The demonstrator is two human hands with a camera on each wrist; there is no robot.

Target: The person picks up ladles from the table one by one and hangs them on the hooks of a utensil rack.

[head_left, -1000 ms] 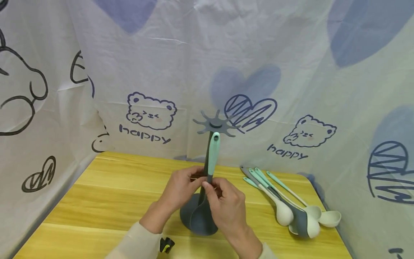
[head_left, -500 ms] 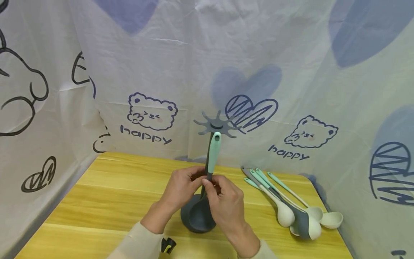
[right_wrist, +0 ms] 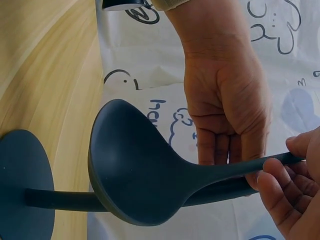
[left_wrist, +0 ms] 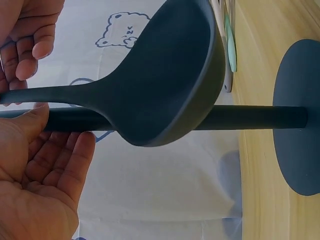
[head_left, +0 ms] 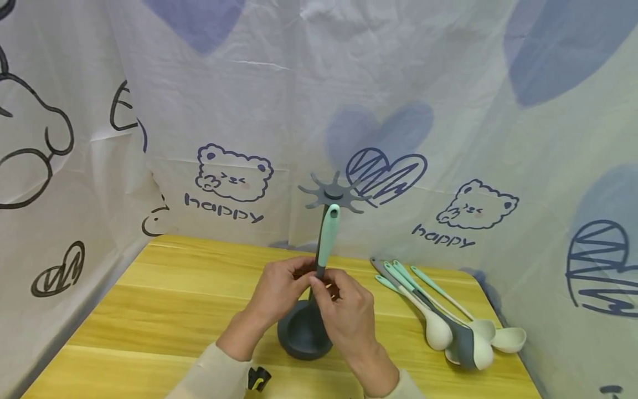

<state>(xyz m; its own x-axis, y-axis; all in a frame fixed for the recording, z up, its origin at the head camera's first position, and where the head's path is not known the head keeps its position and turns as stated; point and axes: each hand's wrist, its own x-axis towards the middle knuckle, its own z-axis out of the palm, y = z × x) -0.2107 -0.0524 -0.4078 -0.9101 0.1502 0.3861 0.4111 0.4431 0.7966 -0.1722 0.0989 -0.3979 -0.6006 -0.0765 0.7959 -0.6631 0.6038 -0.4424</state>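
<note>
A dark grey ladle (head_left: 328, 238) with a mint green handle stands upright, bowl down, in front of a dark grey utensil stand (head_left: 333, 193) with a star-shaped top. My right hand (head_left: 349, 310) pinches the ladle's neck between thumb and fingers. My left hand (head_left: 280, 289) holds the stand's pole, thumb across it and fingers behind. In the left wrist view the ladle bowl (left_wrist: 165, 75) overlaps the pole and hangs above the round base (left_wrist: 297, 150). The right wrist view shows the bowl (right_wrist: 130, 170) in front of the pole as well. In the head view the bowl mostly hides the base.
Several ladles and spoons (head_left: 438, 332) with mint or grey handles lie in a bunch at the right of the wooden table (head_left: 164, 310). A small black and yellow item (head_left: 259, 379) is beside my left sleeve. A printed white cloth (head_left: 299, 83) surrounds the table.
The ladle has shifted slightly left and turned, so its bowl now lines up with the stand's base. Both hands keep their holds; the right hand has moved slightly left.
</note>
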